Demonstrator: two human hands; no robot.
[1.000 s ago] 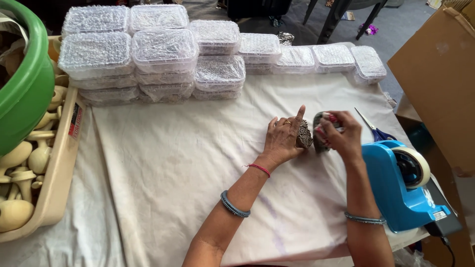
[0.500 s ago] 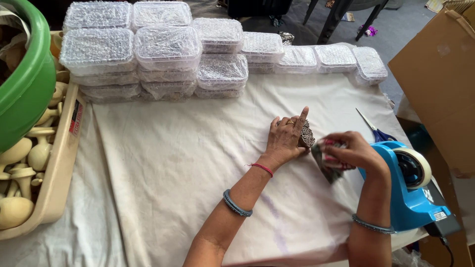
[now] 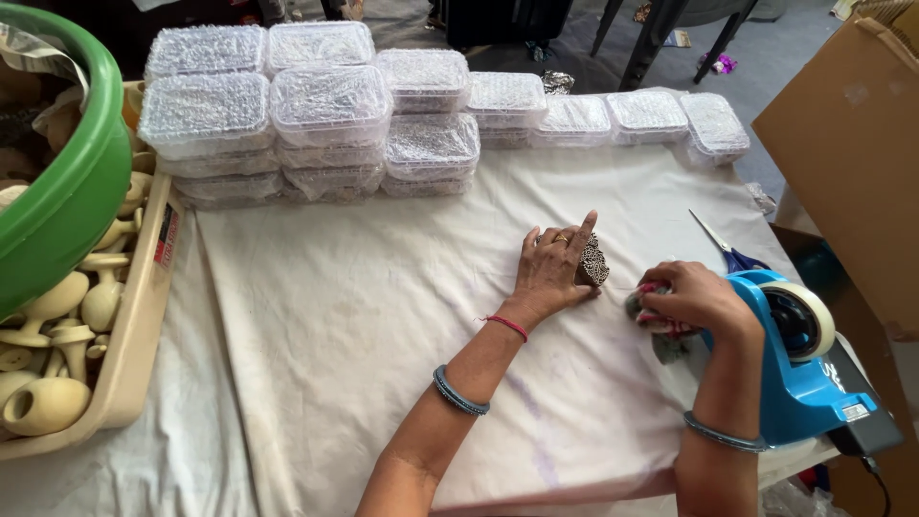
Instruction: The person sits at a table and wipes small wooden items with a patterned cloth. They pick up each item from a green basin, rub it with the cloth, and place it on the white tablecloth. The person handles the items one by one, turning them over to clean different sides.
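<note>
left hand (image 3: 552, 271) flat, fingers spread, on carved block (image 3: 593, 260) | right hand (image 3: 691, 299) clenched around crumpled cloth (image 3: 655, 318) beside tape dispenser (image 3: 799, 364)

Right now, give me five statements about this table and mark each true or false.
1. The left hand rests on a dark patterned block. True.
2. The tape dispenser is red. False: it is blue.
3. The right hand holds a crumpled cloth beside the dispenser. True.
4. The clear lidded boxes lie scattered singly. False: many are stacked.
5. The scissors are in the left hand. False: they lie on the white sheet.
</note>
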